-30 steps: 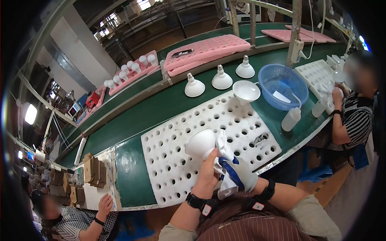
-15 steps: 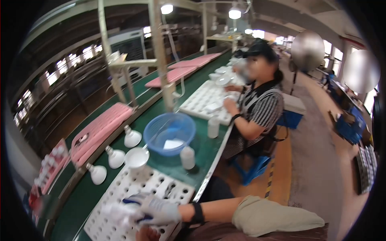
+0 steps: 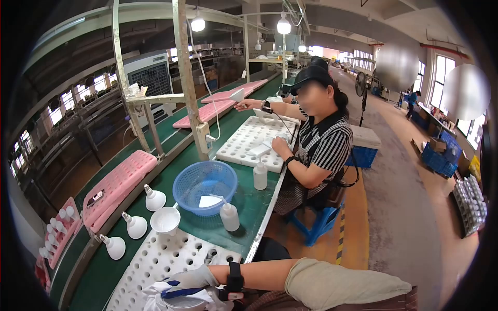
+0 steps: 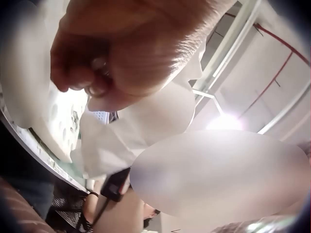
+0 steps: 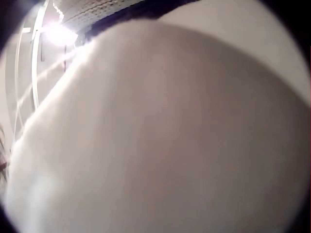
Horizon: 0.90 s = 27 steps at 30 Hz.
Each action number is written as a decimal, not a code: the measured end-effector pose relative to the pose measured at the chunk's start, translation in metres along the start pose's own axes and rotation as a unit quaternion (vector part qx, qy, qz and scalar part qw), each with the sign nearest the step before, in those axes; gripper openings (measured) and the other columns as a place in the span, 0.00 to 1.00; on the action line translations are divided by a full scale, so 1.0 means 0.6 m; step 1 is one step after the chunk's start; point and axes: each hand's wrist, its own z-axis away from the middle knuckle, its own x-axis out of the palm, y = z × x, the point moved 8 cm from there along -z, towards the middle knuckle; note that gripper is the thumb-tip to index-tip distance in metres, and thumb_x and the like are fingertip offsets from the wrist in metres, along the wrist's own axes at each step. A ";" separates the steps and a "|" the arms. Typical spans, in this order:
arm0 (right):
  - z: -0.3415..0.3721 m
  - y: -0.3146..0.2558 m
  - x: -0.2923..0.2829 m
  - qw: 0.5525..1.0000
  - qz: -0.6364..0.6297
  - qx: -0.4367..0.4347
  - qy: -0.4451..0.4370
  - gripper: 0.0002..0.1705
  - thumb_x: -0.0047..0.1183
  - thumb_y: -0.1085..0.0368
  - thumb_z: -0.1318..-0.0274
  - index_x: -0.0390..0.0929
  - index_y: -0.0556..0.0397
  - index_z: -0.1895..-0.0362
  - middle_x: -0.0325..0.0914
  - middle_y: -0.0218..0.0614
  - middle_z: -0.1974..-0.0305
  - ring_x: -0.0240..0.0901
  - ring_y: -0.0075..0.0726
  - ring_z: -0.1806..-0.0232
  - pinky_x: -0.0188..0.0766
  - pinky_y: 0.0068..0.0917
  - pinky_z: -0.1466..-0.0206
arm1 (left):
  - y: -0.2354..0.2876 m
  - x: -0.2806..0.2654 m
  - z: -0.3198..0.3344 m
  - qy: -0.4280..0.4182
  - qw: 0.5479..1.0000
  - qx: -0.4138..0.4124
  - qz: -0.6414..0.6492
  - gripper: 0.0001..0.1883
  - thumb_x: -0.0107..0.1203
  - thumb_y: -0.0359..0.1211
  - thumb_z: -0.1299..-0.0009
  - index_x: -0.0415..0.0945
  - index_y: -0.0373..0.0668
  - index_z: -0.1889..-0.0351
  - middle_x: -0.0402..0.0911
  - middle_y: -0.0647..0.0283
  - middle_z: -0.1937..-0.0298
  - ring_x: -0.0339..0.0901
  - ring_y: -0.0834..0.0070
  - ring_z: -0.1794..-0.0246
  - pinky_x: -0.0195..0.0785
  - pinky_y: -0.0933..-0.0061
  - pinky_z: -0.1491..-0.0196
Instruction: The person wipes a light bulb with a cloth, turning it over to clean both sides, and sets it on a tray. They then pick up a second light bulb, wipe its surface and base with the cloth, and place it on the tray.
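The gloved right hand (image 3: 193, 280) holds a white cloth (image 3: 152, 296) against a white cone-shaped lamp (image 3: 182, 304) at the bottom edge of the head view. Close up in the left wrist view, the bare left hand (image 4: 131, 48) has its fingers curled round the lamp's narrow end, with the blurred pale shade (image 4: 24, 73) beside it. Cloth (image 4: 146, 126) hangs behind that hand. The head view does not show the left hand. In the right wrist view a blurred pale surface hides most of the work, below a strip of knitted glove (image 5: 97, 12).
A white foam tray with holes (image 3: 150, 264) lies under the hands. Beyond it are several white lamps (image 3: 136, 227), a blue basket (image 3: 205, 179) and a white bottle (image 3: 229, 216). Pink foam trays (image 3: 119, 181) lie at left. Another person (image 3: 321, 140) sits farther along the bench.
The head view has swung to the right, so the hands now sit at the bottom edge and the left one has left it. The seated person's arm has reached out across the bench.
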 end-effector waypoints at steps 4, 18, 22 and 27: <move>0.010 -0.049 -0.010 0.994 0.058 -0.015 0.095 0.33 0.41 0.40 0.33 0.77 0.59 0.50 0.80 0.45 0.58 0.75 0.44 0.56 0.67 0.37 0.46 | 0.189 0.001 0.040 0.033 0.972 0.234 -0.018 0.12 0.58 0.38 0.33 0.78 0.44 0.55 0.81 0.61 0.66 0.78 0.65 0.68 0.71 0.64 0.64; 0.122 0.114 -0.038 0.902 -0.352 0.177 0.176 0.21 0.44 0.54 0.30 0.75 0.56 0.46 0.79 0.31 0.59 0.72 0.21 0.59 0.69 0.21 0.54 | 0.300 -0.066 0.060 0.267 0.871 0.295 -0.289 0.11 0.63 0.29 0.42 0.78 0.41 0.61 0.80 0.54 0.70 0.77 0.57 0.73 0.70 0.66 0.69; 0.130 0.159 -0.042 0.911 -0.366 0.114 0.149 0.20 0.46 0.60 0.32 0.70 0.57 0.41 0.77 0.36 0.51 0.71 0.29 0.52 0.68 0.25 0.44 | 0.276 -0.027 0.043 0.187 0.959 0.189 -0.096 0.14 0.64 0.30 0.40 0.77 0.40 0.57 0.79 0.55 0.69 0.76 0.59 0.74 0.69 0.68 0.69; 0.162 0.176 -0.053 0.982 -0.063 -0.076 0.160 0.34 0.60 0.64 0.46 0.63 0.59 0.35 0.68 0.44 0.39 0.66 0.37 0.39 0.59 0.30 0.32 | 0.321 0.010 0.084 0.209 0.851 0.425 -0.228 0.14 0.67 0.29 0.42 0.78 0.42 0.58 0.74 0.62 0.76 0.69 0.65 0.80 0.61 0.67 0.77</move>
